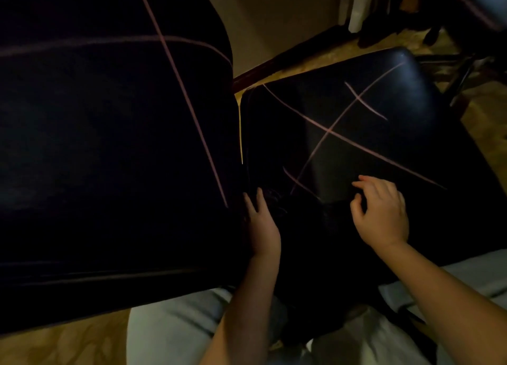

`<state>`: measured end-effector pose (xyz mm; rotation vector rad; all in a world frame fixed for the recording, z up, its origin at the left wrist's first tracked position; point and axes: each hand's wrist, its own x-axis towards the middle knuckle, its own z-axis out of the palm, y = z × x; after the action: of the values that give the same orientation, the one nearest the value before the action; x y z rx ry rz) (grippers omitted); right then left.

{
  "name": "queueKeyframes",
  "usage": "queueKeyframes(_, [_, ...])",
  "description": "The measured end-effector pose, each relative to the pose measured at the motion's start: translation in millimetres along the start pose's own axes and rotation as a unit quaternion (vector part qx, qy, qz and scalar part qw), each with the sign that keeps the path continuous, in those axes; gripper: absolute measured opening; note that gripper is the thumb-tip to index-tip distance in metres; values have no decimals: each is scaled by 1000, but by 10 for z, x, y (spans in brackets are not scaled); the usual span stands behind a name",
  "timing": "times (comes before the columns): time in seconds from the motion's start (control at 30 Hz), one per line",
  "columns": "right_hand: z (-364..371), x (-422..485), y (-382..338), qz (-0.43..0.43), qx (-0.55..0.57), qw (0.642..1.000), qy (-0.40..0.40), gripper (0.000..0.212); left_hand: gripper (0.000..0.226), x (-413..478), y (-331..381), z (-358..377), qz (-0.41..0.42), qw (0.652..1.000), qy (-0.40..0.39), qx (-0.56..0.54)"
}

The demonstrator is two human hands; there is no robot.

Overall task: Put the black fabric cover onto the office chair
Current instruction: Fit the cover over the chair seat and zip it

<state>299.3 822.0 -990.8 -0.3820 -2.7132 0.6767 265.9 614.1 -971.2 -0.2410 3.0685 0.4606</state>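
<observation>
The office chair fills the view, black with thin pink stitched lines. Its big back panel is on the left and its seat panel on the right. Dark black fabric lies bunched low between the two panels, and its edges are hard to make out in the dim light. My left hand reaches with straight fingers into the gap between the panels. My right hand rests on the seat panel with bent, spread fingers, fingertips touching the black surface. I see nothing pinched between its fingers.
My legs in light grey trousers are below the chair. Yellowish patterned floor shows at the bottom left and far right. A dark skirting board and pale wall run behind the chair. Dark chair legs stand at the top right.
</observation>
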Motion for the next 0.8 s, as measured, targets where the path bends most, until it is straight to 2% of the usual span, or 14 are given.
queueKeyframes(0.1, [-2,-5,-10,1,1,1000,3,37,66,-184,-131,104,41,998,49,-8])
queueKeyframes(0.23, [-12,-6,-26,0,3,1000,0,32,57,-543,-236,89,38,999,2,-2])
queueKeyframes(0.33, [-14,-7,-22,0,1,1000,2,35,56,-654,-259,78,31,998,-43,39])
queueKeyframes(0.47, [-8,-7,-13,-1,3,1000,3,39,63,-552,-269,103,22,998,-21,49])
queueKeyframes(0.67, [15,0,-1,-2,-2,1000,3,37,59,-141,-148,195,26,999,36,32])
queueKeyframes(0.8, [24,-4,7,-1,-3,1000,9,36,54,179,-22,144,19,999,28,-5])
